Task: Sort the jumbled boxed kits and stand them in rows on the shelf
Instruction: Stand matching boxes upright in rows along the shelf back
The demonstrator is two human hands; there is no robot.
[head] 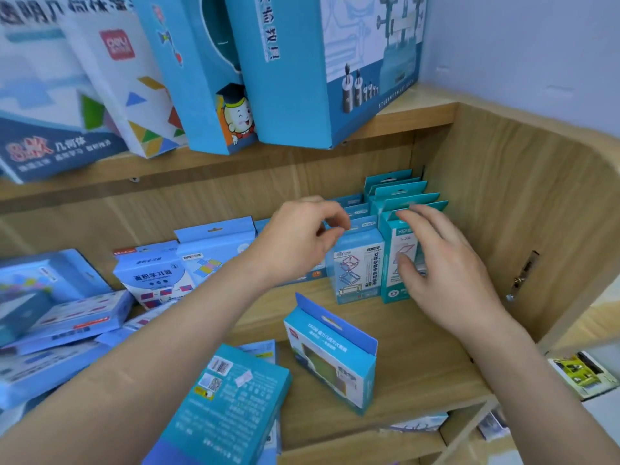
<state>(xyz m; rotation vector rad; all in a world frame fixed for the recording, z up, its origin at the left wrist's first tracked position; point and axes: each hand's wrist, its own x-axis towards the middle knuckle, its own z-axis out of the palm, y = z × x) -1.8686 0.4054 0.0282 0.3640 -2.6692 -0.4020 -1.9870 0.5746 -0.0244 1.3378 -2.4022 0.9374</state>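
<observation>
The shelf (419, 347) was smooth, pale wood-grain board with a rounded side panel and a metal hinge (523, 276) at the right. Each kit was a flat, rectangular carton of glossy printed card with a punched hang tab.

At the far right stood the teal row (396, 189), at least five cartons upright, one behind another. Touching it on the left was the light-blue row (355, 211), about four deep.

Your right grip (449, 270) was spread, with its fingertips on the tab of the front teal carton (391, 283) and its thumb against the carton's face. Your left grip (295, 243) was curled at the top of the front light-blue carton (359, 266), thumb and forefinger close together. I could not tell whether they pinched the tab.

One windowed blue carton (330, 354) stood alone and skewed near the front edge. One flat carton (231, 407) lay barcode side up on others at the near left. Farther left was a jumbled pile (67, 317), some cartons flat and some leaning. On the board above, four large cartons (335, 62) leaned.
</observation>
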